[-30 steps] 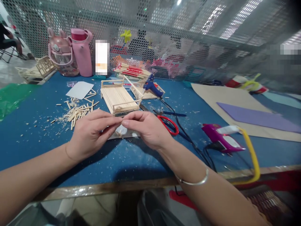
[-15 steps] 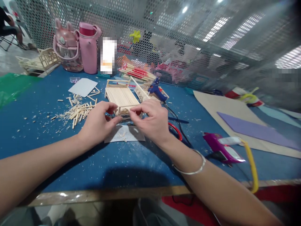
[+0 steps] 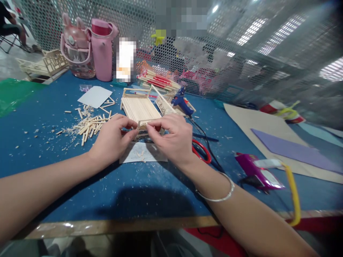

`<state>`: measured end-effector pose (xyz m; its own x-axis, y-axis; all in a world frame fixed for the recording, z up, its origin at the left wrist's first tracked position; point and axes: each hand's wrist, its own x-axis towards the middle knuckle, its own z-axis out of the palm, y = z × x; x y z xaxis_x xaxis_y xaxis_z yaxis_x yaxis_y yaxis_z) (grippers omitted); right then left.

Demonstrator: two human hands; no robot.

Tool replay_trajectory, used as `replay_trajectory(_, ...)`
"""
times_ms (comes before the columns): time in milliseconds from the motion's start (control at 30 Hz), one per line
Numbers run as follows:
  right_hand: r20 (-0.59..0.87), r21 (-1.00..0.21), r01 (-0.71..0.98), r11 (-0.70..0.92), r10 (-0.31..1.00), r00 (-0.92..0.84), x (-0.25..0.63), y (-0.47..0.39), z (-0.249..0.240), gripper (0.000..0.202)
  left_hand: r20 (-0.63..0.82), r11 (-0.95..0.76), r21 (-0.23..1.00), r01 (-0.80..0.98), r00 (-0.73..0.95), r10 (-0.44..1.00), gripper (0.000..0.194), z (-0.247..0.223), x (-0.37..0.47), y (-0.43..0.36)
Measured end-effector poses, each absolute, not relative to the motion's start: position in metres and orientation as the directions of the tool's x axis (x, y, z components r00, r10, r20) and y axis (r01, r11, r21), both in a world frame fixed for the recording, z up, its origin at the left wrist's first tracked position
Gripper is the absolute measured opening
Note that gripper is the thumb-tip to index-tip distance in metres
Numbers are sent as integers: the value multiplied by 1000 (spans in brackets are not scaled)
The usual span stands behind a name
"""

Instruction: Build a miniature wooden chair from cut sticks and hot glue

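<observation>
Blue bench (image 3: 80, 200), strewn with offcuts (image 3: 92, 128); between its near and far edges stands a stick model (image 3: 139, 107), slatted deck (image 3: 142, 112) and far rail (image 3: 136, 95) built. Left hand (image 3: 112, 137) and right hand (image 3: 171, 137) curl, fingertips drawn close, at its near end; grip and remaining work unclear.

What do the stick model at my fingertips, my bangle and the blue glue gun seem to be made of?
Stick model: probably bare wood, unpainted; pale tan, matt, thin straight sticks laid side by side.
Bangle: looks like polished silvery metal, from its bright highlights, though coated plastic can't be ruled out.
Glue gun: most likely hard plastic; evenly blue, with a moulded-looking shape.
</observation>
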<state>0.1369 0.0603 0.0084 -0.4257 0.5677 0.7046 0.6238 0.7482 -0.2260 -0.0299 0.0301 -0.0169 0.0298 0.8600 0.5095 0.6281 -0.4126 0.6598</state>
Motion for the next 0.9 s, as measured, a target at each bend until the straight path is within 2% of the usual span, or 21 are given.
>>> replay_trajectory(400, 657, -268, 641, 719, 623, -424, 136, 60, 9, 16, 518, -422, 658, 624, 32, 855, 10, -17, -30, 30)
replay_trajectory(500, 651, -277, 615, 738, 615, -445, 141, 57, 10, 17, 494, -404, 691, 599, 16, 869, 11, -19, -31, 29)
replay_trajectory(633, 789, -216, 614, 760, 506, -348, 156, 61, 12, 6, 417, -330, 761, 558, -32, 908, 26, -20, -29, 28)
replay_trajectory(667, 819, -216, 640, 737, 494, -293, 160, 63, 12, 13, 390, -305, 773, 556, -37, 920, 31, -20, -29, 29)
replay_trajectory(733, 815, -303, 684, 663, 553, -174, 166, 71, 10, 32, 333, -256, 789, 558, -38, 942, 39, -20, -27, 31)
replay_trajectory(800, 708, -474, 654, 589, 697, -114, 169, 79, 7, 43, 292, -221, 805, 550, -43, 955, 40, -20, -26, 34)
replay_trajectory(900, 497, -663, 534, 525, 842, -210, 169, 86, 4, 41, 318, -246, 819, 518, -52, 947, 27, -18, -27, 37)
